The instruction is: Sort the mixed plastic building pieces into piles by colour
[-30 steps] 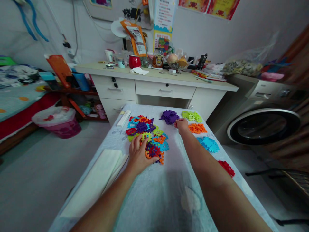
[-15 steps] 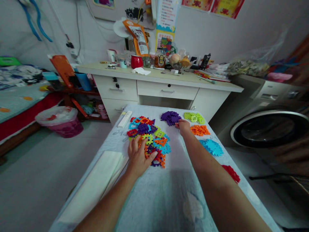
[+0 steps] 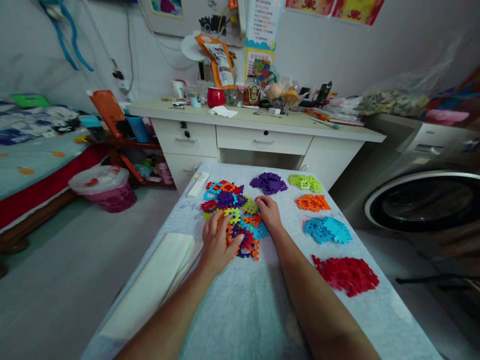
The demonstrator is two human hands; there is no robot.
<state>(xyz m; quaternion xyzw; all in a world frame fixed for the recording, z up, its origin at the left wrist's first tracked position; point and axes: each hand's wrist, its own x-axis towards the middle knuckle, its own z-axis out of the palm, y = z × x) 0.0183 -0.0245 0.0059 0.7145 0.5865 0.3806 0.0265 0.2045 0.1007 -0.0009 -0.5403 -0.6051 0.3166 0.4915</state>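
Observation:
A mixed pile of interlocking plastic building pieces in several colours lies on the cloth-covered table. My left hand rests on the near-left side of this pile, its fingers spread. At the pile's right edge is my right hand, fingers loosely bent, with no piece visible in them. Single-colour heaps lie apart to the right: purple pieces beyond my right hand, lime green pieces, orange pieces, light blue pieces and red pieces.
A folded cream cloth and a small white box lie along the table's left side. A white desk with jars and papers stands behind. At the right is a washing machine; a pink bin stands at the left.
My right hand has moved from the purple heap back left and nearer, to the mixed pile's edge. The red heap, formerly mostly behind my forearm, shows fully. My left hand stays on the pile.

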